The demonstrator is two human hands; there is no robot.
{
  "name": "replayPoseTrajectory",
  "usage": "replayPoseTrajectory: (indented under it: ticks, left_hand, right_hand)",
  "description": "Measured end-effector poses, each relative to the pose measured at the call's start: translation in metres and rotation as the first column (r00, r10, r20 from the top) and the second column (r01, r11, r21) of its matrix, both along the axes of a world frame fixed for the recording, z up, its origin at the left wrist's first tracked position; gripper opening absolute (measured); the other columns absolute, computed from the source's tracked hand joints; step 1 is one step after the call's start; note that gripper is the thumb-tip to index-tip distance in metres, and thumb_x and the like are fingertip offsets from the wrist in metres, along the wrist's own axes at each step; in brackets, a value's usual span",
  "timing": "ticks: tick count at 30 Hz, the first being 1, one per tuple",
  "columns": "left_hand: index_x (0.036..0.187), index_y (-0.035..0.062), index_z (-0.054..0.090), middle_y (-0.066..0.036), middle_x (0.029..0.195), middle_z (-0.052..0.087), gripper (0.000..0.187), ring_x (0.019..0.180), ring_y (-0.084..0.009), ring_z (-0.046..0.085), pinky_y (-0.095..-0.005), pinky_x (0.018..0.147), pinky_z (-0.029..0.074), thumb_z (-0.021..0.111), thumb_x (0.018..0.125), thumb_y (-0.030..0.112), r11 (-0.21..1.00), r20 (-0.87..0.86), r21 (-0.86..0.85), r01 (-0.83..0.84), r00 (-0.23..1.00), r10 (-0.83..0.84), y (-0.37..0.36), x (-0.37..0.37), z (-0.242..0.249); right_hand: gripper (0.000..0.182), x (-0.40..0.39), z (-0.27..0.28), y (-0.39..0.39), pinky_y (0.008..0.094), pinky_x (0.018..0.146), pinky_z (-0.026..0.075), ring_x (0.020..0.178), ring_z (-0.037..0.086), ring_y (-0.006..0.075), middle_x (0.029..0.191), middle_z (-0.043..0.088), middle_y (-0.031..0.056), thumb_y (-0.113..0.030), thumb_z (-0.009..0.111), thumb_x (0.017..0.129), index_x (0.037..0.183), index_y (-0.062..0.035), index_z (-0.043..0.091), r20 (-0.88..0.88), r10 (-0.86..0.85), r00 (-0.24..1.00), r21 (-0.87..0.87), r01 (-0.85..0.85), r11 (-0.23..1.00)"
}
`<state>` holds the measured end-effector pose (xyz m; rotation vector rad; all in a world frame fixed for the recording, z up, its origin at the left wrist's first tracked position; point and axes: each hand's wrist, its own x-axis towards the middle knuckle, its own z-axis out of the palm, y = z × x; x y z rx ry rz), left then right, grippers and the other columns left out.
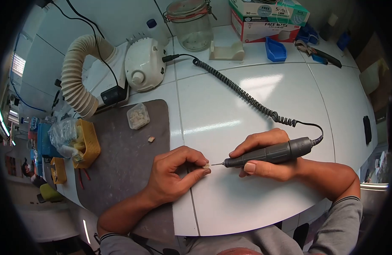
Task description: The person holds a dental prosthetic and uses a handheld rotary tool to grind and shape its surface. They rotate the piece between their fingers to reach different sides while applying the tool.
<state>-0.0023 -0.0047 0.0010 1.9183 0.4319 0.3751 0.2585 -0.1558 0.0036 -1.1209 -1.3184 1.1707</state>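
Observation:
My left hand (169, 175) pinches a small cream-coloured piece (206, 166) between thumb and fingertips, over the white tabletop just right of the dark mat (119, 178). In my right hand (274, 171) is a black rotary handpiece (281, 152), held level with its thin metal bit (218, 164) pointing left. The bit's tip comes right up to the piece. From the handpiece's rear, a coiled black cord (238, 93) runs back to a white control box (144, 63). On the mat lie a similar loose piece (151, 139) and a clear plastic tub (138, 116) of pale pieces.
A ribbed cream hose (75, 70) arches at back left, above a yellow basket (93, 146) holding plastic bags. Along the back stand a glass jar (191, 32), a cream stand (226, 52), face mask boxes (264, 29), a blue tray (276, 49) and a dark-handled tool (325, 56).

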Motion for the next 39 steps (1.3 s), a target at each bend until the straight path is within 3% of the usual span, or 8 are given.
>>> replayPoseTrajectory:
  ticks: [5, 13, 15, 19, 31, 39]
  left_hand:
    - [0.101, 0.0002, 0.074, -0.012, 0.101, 0.079, 0.018, 0.093, -0.0172, 0.078, -0.0293, 0.082, 0.062, 0.086, 0.088, -0.003, 0.998, 0.051, 0.055, -0.032, 0.998, 0.029, 0.006, 0.006, 0.002]
    - [0.104, -0.0015, 0.076, -0.011, 0.100, 0.081, 0.017, 0.093, -0.0176, 0.079, -0.0290, 0.084, 0.063, 0.083, 0.089, -0.004, 0.998, 0.060, 0.002, -0.060, 0.996, 0.060, 0.007, 0.005, -0.003]
    - [0.107, -0.0025, 0.071, -0.014, 0.106, 0.078, 0.020, 0.100, -0.0193, 0.078, -0.0304, 0.089, 0.062, 0.080, 0.090, -0.009, 0.998, 0.071, -0.050, -0.035, 0.997, 0.038, 0.007, 0.005, -0.006]
    - [0.112, -0.0027, 0.064, -0.016, 0.113, 0.075, 0.026, 0.108, -0.0206, 0.075, -0.0326, 0.096, 0.061, 0.076, 0.092, -0.014, 0.999, 0.051, 0.006, 0.034, 0.998, -0.034, 0.011, 0.000, -0.012]
    - [0.111, -0.0014, 0.065, -0.017, 0.116, 0.076, 0.023, 0.108, -0.0180, 0.074, -0.0316, 0.098, 0.060, 0.076, 0.094, -0.012, 0.998, 0.085, -0.068, -0.003, 0.996, 0.009, 0.000, 0.005, -0.007]
    - [0.108, -0.0027, 0.066, -0.016, 0.111, 0.076, 0.022, 0.105, -0.0175, 0.074, -0.0313, 0.095, 0.061, 0.077, 0.092, -0.013, 0.997, 0.070, -0.066, 0.026, 0.997, -0.021, 0.005, 0.004, -0.008]
  right_hand:
    - [0.039, 0.000, -0.001, 0.003, 0.0312, 0.077, 0.063, 0.082, 0.080, 0.0216, 0.097, 0.081, 0.0180, -0.023, 0.079, 0.093, 0.121, 0.0047, 0.076, 0.020, -0.030, 0.999, 0.000, 0.030, 1.000]
    - [0.038, -0.003, -0.002, 0.003, 0.0328, 0.076, 0.063, 0.082, 0.080, 0.0238, 0.097, 0.081, 0.0189, -0.025, 0.078, 0.093, 0.119, 0.0045, 0.076, 0.013, -0.059, 0.998, 0.035, 0.059, 0.998]
    - [0.039, -0.006, -0.004, 0.002, 0.0328, 0.073, 0.063, 0.079, 0.079, 0.0226, 0.093, 0.080, 0.0175, -0.026, 0.078, 0.094, 0.118, 0.0046, 0.075, -0.020, -0.090, 0.996, 0.018, 0.090, 0.996]
    - [0.045, -0.004, -0.013, 0.008, 0.0345, 0.074, 0.069, 0.080, 0.082, 0.0262, 0.096, 0.078, 0.0247, -0.020, 0.069, 0.091, 0.121, 0.0134, 0.067, 0.107, -0.050, 0.993, 0.193, 0.029, 0.981]
    - [0.041, -0.014, -0.007, 0.003, 0.0326, 0.077, 0.067, 0.083, 0.082, 0.0219, 0.090, 0.081, 0.0164, -0.024, 0.071, 0.095, 0.121, 0.0073, 0.072, 0.374, -0.147, 0.916, 0.306, 0.028, 0.952]
    - [0.039, -0.016, -0.012, 0.009, 0.0332, 0.079, 0.068, 0.084, 0.082, 0.0233, 0.093, 0.082, 0.0158, -0.022, 0.077, 0.092, 0.120, 0.0049, 0.074, 0.357, -0.113, 0.927, 0.290, 0.005, 0.957]
